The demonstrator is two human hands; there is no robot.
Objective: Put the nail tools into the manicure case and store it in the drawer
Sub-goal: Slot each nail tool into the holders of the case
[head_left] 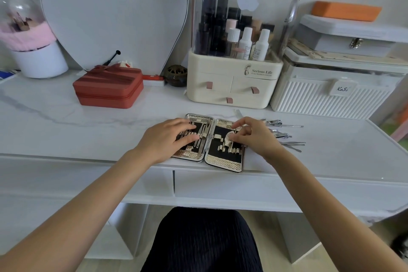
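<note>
The manicure case [223,162] lies open flat at the front edge of the white marble desk, gold-patterned with a black lining and elastic loops. Several metal tools sit in its left half. My left hand [167,139] rests flat on that left half, fingers straight over the tools. My right hand [254,137] hovers over the right half, its fingers curled and pinching a small metal tool [230,137] at the loops. Several loose nail tools [284,134] lie on the desk just right of the case. A closed drawer front [242,185] sits under the desk edge below the case.
Behind the case stands a cream cosmetics organiser [234,86] with small drawers and a clear dome. A red zip box [108,88] lies at the back left, a white ribbed box [331,95] at the back right, a white pot with pink fluff [33,51] far left.
</note>
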